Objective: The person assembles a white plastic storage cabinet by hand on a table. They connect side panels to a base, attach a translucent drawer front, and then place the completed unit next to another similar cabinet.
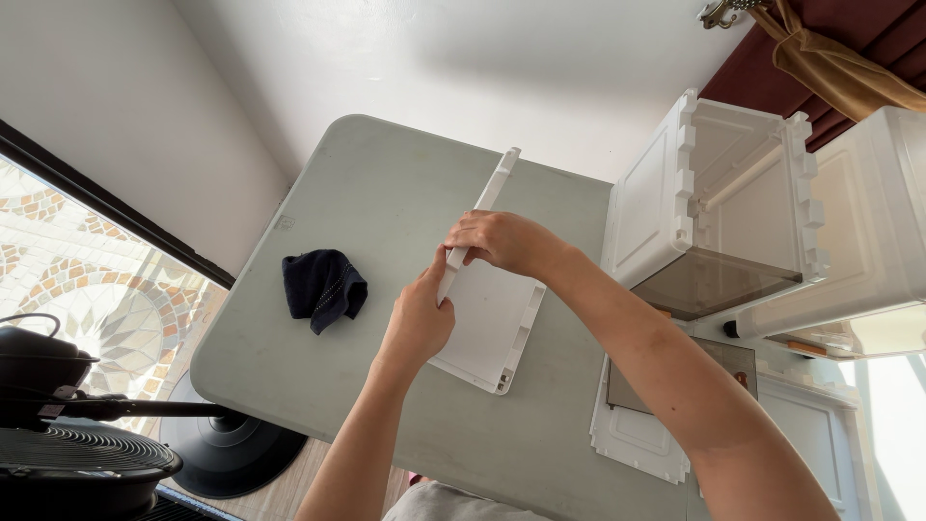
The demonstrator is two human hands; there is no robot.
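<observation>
A: Hands first, quick.
B: Left hand [417, 323] at centre, fingers curled, thumb and fingertips pinching the near end of a long white plastic rail [479, 214]. Right hand [500, 241] just above it toward 12, fingers folded over the same rail, clamped on it.
A: Where's the rail?
B: Runs from the hands up toward 12, over the grey-green table [386, 183]. Its lower end meets the left edge of a flat white plastic panel [492, 328] lying on the table right under the hands.
A: Anything else?
B: Dark blue cloth [323, 287], crumpled, at 9 of the hands, well apart. Half-assembled white plastic cabinet [719, 207] at 2, open side facing the camera. Another flat panel [641, 429] at 4, hanging over the table edge. Black fan [68, 415] at 8, off the table.
</observation>
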